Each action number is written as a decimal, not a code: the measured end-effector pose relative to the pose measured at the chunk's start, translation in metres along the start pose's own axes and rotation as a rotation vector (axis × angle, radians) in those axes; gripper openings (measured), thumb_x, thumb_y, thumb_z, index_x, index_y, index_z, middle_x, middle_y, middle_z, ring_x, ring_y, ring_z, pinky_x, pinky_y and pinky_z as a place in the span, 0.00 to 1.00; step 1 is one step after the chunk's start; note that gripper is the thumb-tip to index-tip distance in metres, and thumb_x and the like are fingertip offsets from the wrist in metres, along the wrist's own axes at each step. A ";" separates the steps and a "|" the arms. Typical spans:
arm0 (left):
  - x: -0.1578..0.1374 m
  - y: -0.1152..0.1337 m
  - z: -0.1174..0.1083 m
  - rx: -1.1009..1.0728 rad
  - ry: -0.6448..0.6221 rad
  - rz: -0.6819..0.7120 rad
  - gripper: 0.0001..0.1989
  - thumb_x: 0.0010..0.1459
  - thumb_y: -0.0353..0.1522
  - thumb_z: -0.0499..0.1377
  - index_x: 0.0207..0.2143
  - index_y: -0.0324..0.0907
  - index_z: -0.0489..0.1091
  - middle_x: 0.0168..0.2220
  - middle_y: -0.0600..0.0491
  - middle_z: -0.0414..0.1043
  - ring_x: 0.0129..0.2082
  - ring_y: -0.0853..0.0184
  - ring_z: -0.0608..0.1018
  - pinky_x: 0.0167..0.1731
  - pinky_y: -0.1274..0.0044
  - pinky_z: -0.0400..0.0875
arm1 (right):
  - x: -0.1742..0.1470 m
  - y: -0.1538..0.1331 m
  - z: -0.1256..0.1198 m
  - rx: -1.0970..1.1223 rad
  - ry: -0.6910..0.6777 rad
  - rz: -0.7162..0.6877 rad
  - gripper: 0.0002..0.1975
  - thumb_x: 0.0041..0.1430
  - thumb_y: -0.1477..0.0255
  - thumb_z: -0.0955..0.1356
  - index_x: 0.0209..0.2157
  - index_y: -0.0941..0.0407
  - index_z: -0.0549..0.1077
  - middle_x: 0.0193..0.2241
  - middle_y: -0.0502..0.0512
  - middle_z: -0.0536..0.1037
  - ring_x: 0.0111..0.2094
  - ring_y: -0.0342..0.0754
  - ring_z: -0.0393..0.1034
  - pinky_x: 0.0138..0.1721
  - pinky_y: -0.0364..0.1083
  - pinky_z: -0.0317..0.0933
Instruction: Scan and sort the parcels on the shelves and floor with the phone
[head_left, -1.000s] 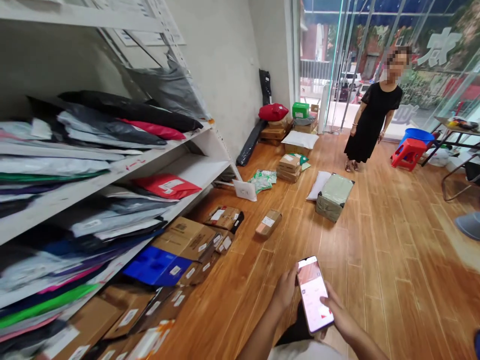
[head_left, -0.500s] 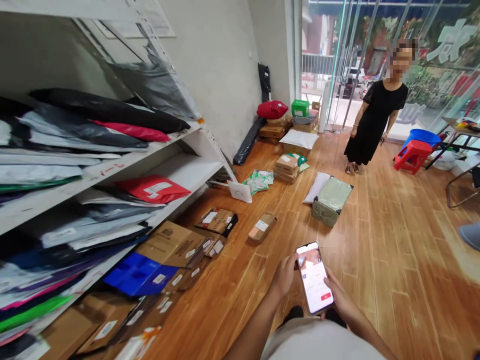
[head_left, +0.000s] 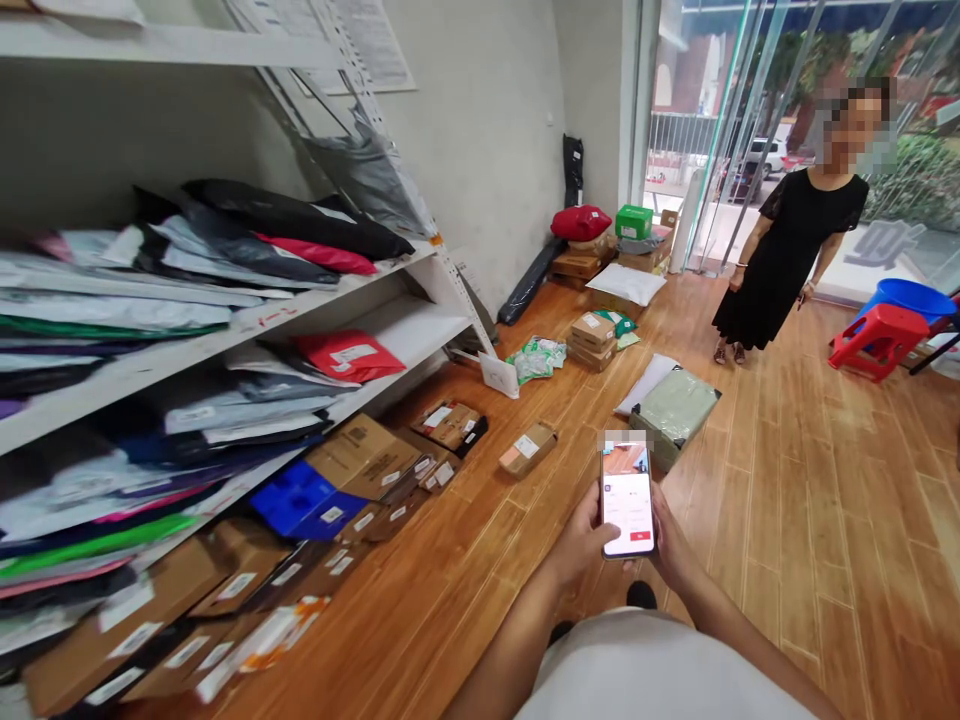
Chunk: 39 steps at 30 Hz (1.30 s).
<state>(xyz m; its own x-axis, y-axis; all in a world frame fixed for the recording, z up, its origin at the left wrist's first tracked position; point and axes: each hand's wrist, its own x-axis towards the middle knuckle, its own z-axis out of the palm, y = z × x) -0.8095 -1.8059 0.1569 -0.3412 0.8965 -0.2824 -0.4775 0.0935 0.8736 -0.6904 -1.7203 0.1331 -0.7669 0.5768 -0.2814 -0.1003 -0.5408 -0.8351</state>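
A smartphone [head_left: 628,505] with its screen lit is held upright in front of my body, gripped from both sides. Along its left edge my left hand [head_left: 589,530] is closed, the thumb over the lower left of the screen. My right hand [head_left: 670,535] wraps the phone's right edge, and its other fingers are hidden behind the case. On the screen are a picture at the top, pale rows below and a red button near the bottom. Just beyond the phone a taped greenish parcel [head_left: 677,408] lies on the floor, beside a white mailer bag [head_left: 646,383].
Shelves [head_left: 270,318] packed with mailer bags stand at left, cardboard boxes [head_left: 364,458] along their foot. A small box [head_left: 529,449] lies on the wooden floor. More parcels [head_left: 592,340] are stacked near the wall. A person in black [head_left: 795,250] stands by a red stool [head_left: 877,340].
The view has turned left. The phone has come up and straightened. My left thumb now lies over the screen, while my right thumb has moved off it to the edge.
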 end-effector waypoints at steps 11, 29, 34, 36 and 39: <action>0.015 -0.016 0.019 -0.282 0.170 0.036 0.26 0.49 0.38 0.65 0.51 0.42 0.71 0.51 0.46 0.77 0.55 0.53 0.75 0.55 0.65 0.68 | 0.021 -0.014 -0.016 -0.115 0.055 -0.074 0.33 0.51 0.42 0.70 0.47 0.54 0.71 0.43 0.58 0.80 0.46 0.57 0.75 0.43 0.51 0.69; -0.025 -0.017 -0.007 -0.319 -0.143 -0.111 0.39 0.56 0.41 0.59 0.68 0.55 0.51 0.58 0.48 0.71 0.57 0.47 0.72 0.46 0.59 0.75 | 0.051 -0.003 0.021 -0.097 0.215 0.000 0.24 0.44 0.52 0.75 0.32 0.57 0.72 0.19 0.47 0.75 0.19 0.45 0.66 0.22 0.43 0.57; -0.032 -0.018 -0.021 -0.360 -0.106 -0.098 0.40 0.54 0.41 0.59 0.69 0.56 0.50 0.61 0.48 0.68 0.54 0.49 0.75 0.41 0.62 0.77 | 0.042 -0.001 0.027 -0.051 0.110 -0.020 0.23 0.46 0.53 0.73 0.37 0.55 0.73 0.27 0.50 0.79 0.29 0.50 0.73 0.31 0.46 0.65; -0.035 -0.017 -0.028 -0.387 -0.089 -0.098 0.40 0.54 0.41 0.58 0.69 0.56 0.50 0.61 0.48 0.69 0.50 0.50 0.77 0.39 0.63 0.78 | 0.035 0.000 0.028 -0.048 0.055 -0.025 0.22 0.44 0.56 0.74 0.39 0.54 0.73 0.31 0.52 0.81 0.33 0.53 0.74 0.35 0.48 0.67; -0.039 -0.014 -0.036 -0.414 -0.082 -0.075 0.39 0.55 0.40 0.58 0.69 0.56 0.50 0.59 0.48 0.71 0.45 0.53 0.80 0.34 0.66 0.79 | 0.024 0.004 0.028 -0.050 -0.024 -0.023 0.23 0.43 0.62 0.73 0.42 0.54 0.76 0.39 0.56 0.82 0.41 0.58 0.75 0.42 0.53 0.68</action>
<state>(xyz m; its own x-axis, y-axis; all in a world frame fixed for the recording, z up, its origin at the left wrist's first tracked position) -0.8191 -1.8576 0.1410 -0.2358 0.9269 -0.2919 -0.7891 -0.0073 0.6142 -0.7269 -1.7263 0.1364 -0.7797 0.5738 -0.2506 -0.0874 -0.4960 -0.8639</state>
